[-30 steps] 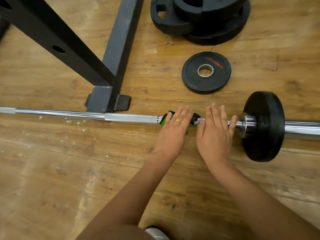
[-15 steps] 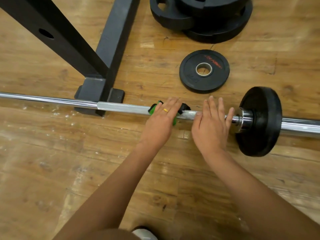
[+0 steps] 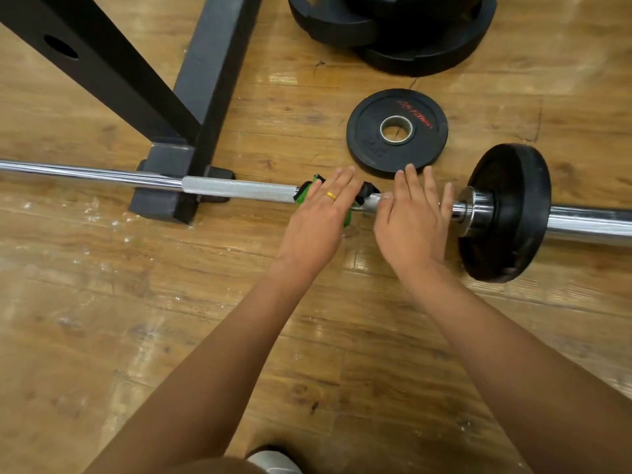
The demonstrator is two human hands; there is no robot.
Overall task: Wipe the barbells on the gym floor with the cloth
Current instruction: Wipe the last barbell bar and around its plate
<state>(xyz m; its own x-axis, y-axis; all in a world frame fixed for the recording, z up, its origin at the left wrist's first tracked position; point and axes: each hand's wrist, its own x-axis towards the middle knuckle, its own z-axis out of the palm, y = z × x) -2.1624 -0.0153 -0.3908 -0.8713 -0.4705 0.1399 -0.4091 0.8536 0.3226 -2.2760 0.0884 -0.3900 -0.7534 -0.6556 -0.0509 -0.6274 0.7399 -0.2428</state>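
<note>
A chrome barbell [image 3: 239, 190] lies across the wooden floor from left to right, with a black plate [image 3: 506, 213] mounted near its right end. My left hand [image 3: 318, 224] presses a green and black cloth [image 3: 304, 196] onto the bar with straight fingers; most of the cloth is hidden under the palm. My right hand [image 3: 410, 224] rests flat on the bar just right of the cloth, between it and the plate's collar, fingers straight.
A black rack frame [image 3: 205, 80] stands over the bar at the left, its foot touching the floor beside the bar. A small loose plate [image 3: 396, 131] lies just beyond my hands, and a stack of larger plates [image 3: 393, 25] sits farther back. My shoe tip [image 3: 273, 461] shows at the bottom.
My left hand has slid the cloth a little to the left along the bar, opening a small gap from the right hand. The right hand stays on the bar.
</note>
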